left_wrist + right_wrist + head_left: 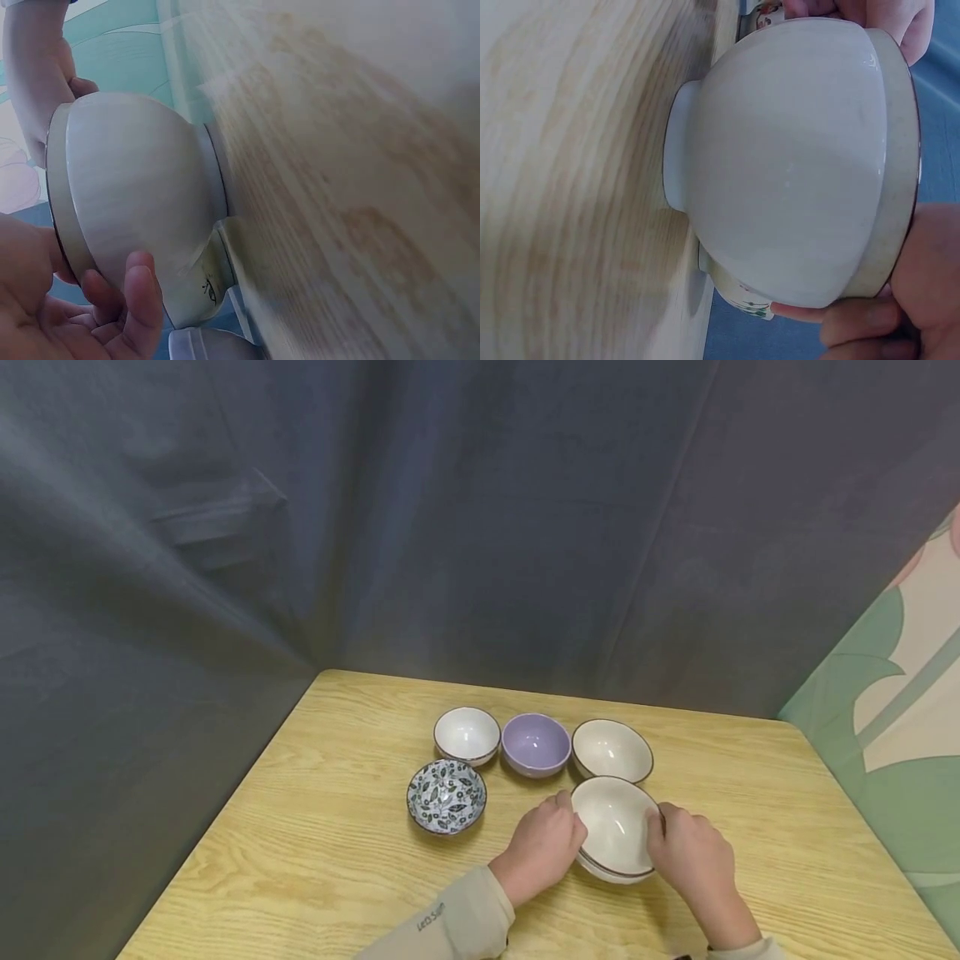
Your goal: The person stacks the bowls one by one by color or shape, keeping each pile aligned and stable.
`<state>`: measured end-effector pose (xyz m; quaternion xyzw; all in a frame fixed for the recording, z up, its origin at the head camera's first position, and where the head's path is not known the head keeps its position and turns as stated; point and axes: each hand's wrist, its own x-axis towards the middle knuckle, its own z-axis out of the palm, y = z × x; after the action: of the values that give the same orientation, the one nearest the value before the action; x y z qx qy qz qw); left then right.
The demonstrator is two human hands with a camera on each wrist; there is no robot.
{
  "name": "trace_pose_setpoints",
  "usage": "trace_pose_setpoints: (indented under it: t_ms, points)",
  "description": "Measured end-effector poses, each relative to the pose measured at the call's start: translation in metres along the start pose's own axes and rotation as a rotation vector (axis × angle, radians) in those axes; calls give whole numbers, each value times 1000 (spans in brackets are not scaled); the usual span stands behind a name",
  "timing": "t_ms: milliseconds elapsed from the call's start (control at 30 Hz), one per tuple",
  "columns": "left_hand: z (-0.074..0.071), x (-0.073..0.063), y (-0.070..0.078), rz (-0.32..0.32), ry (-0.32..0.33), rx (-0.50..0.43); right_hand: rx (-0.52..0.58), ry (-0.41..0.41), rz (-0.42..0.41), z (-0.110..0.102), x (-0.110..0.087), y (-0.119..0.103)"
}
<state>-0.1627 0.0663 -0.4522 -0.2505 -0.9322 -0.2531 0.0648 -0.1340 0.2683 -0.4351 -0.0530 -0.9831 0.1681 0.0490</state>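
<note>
My left hand (542, 846) and right hand (692, 853) grip a cream bowl (613, 827) with a thin brown rim from opposite sides. The right thumb lies inside the rim. Several left fingers curl under the outside wall in the left wrist view. Seen from the side, a cream band runs below the rim above a white body (780, 157); I cannot tell whether this is one bowl or two nested. Its foot is right at the tabletop. Just behind it, another cream bowl (612, 750) overlaps it in the head view.
A purple bowl (536, 745) and a white bowl (467, 734) continue the back row to the left. In front of the white one sits a leaf-patterned bowl (447, 797). The wooden table (315, 827) meets a dark curtain (510, 527) at the back.
</note>
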Motion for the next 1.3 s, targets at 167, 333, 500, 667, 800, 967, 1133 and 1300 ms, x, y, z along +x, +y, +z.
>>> trace_pose_setpoints:
  t_ms: [167, 333, 500, 667, 800, 967, 1133, 1300]
  points:
    - [-1, 1, 2, -16, -18, 11, -7, 4, 5, -1, 0, -1]
    - [0, 2, 4, -31, -37, 31, -1, -15, 16, 0, -1, -1]
    - [1, 3, 2, -27, -41, 46, 2, -16, 16, 0, 0, -2]
    - [-2, 5, 2, -36, -85, 34, 4, -5, 2, -1, 1, -1]
    - [-4, 8, 3, -63, -124, 25, 29, -65, 4, -7, 4, 2]
    - [-1, 9, 0, -68, -123, 7, 81, -149, -5, -16, 11, 9]
    - [0, 6, 0, -68, -106, 15, 116, -132, -37, -11, 12, 12]
    - [2, 4, 2, -74, -108, 20, 130, -96, -28, -4, 7, 12]
